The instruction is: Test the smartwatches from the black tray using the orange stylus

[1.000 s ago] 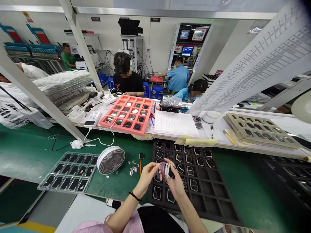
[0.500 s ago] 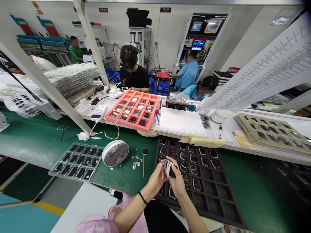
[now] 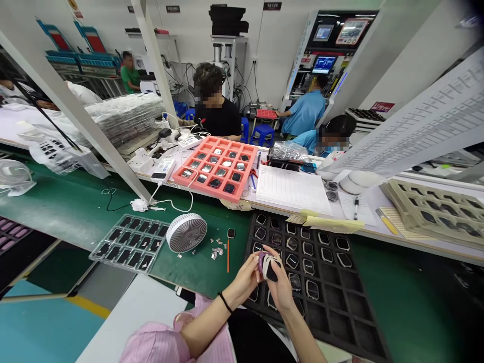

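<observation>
My left hand [image 3: 245, 276] and my right hand [image 3: 282, 290] meet over the near left part of a black foam tray [image 3: 361, 327]. Between them is a small smartwatch piece [image 3: 271, 271] with a dark rounded face, a white band around it and a purple part on its left side. The fingers of my left hand pinch the purple side; my right hand wraps around the dark and white side. Finer details are hidden by the fingers. Square watch frames [image 3: 312, 290] fill many of the tray's pockets beneath and beyond my hands.
To the left are an orange stick tool [image 3: 228, 256], a watch face [image 3: 231, 233], small silvery scraps [image 3: 216, 251], a white fan [image 3: 186, 233] and a clear tray [image 3: 126, 244]. A pink tray [image 3: 217, 169] and paper sheets [image 3: 291, 189] lie on the raised shelf. Co-workers sit beyond.
The view has shifted, so the surroundings sit slightly farther right. Both hands keep hold of the smartwatch piece, with little change in their grip.
</observation>
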`<state>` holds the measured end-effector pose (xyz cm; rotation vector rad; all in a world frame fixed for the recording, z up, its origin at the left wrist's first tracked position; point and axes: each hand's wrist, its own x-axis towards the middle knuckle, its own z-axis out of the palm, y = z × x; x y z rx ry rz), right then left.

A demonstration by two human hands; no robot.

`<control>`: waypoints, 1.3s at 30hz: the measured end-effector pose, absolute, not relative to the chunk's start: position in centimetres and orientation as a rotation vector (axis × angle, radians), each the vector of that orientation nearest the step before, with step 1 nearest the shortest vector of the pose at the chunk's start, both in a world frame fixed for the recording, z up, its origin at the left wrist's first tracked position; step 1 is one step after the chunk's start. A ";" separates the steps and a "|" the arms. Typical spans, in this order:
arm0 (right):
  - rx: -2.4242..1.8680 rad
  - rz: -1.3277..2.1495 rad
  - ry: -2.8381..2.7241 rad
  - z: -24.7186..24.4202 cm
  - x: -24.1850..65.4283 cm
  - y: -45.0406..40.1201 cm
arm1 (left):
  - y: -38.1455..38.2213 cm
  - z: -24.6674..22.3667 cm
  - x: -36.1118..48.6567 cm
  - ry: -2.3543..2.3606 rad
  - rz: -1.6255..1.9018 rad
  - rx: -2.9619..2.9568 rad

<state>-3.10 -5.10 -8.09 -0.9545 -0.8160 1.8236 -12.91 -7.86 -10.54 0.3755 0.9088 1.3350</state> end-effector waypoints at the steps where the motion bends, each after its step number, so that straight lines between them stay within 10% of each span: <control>1: -0.953 1.823 -0.816 -8.2 -3.2 -5.2 | -7.8 -11.1 -12.9 0.959 1.319 0.424; 19: -0.938 1.870 -0.717 -8.8 -3.2 -4.7 | -10.0 -22.8 -25.0 2.174 0.996 0.762; 39: -0.903 1.705 -0.716 -7.5 -5.2 -5.0 | -6.3 -6.8 -16.0 1.267 1.490 0.701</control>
